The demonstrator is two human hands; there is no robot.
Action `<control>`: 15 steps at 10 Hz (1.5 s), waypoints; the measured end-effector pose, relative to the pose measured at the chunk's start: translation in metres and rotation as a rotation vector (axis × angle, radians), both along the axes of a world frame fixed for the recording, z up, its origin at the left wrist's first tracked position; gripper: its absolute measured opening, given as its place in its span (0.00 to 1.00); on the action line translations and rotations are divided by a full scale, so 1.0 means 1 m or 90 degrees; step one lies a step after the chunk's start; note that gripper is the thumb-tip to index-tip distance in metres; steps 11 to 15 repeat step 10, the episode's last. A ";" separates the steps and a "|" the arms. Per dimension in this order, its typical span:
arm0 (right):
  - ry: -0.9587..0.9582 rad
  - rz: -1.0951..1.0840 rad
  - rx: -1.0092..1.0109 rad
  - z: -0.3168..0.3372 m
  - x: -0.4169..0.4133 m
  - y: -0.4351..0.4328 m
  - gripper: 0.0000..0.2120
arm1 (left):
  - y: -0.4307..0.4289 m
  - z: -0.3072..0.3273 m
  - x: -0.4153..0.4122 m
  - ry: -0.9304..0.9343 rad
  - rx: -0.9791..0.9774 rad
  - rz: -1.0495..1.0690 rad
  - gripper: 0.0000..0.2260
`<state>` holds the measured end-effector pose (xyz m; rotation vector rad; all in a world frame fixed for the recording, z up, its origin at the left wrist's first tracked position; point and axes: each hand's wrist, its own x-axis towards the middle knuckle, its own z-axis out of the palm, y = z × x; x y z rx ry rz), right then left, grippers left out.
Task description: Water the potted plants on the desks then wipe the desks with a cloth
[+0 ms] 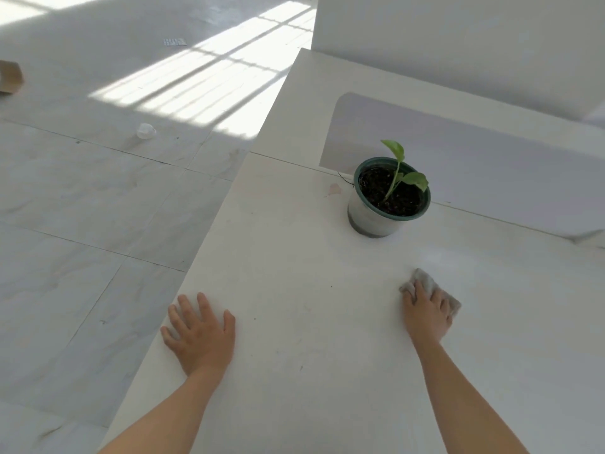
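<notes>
Under the right hand [427,311] lies crumpled grey cloth [423,279].

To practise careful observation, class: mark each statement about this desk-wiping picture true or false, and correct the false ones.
1. The right hand presses a grey cloth on the white desk. True.
2. The left hand holds a watering can. False: it rests flat on the desk, holding nothing.
3. The potted plant stands upright on the desk. True.
4. The cloth touches the potted plant. False: bare desk lies between them.
</notes>
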<state>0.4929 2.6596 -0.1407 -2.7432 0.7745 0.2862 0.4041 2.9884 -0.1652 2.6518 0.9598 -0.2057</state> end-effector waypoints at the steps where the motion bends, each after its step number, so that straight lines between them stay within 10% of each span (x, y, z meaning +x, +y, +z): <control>1: 0.006 -0.006 0.001 0.002 -0.008 0.028 0.22 | 0.000 0.001 0.000 0.019 -0.002 -0.004 0.28; 4: 0.004 0.083 -0.022 0.006 -0.035 0.091 0.21 | 0.000 0.005 0.001 0.014 -0.008 -0.013 0.28; 6: -0.062 0.029 0.293 0.042 -0.033 0.152 0.14 | -0.003 0.004 -0.002 0.013 -0.033 -0.013 0.28; 8: -0.019 0.463 0.154 0.053 -0.033 0.240 0.17 | -0.002 0.006 -0.004 -0.010 -0.051 -0.014 0.27; 9: 0.203 0.552 0.176 0.045 -0.039 0.259 0.24 | 0.003 0.000 -0.005 -0.083 -0.073 -0.031 0.26; 15: 0.283 0.525 0.248 0.048 -0.040 0.259 0.25 | 0.007 -0.008 -0.009 -0.086 -0.090 -0.055 0.31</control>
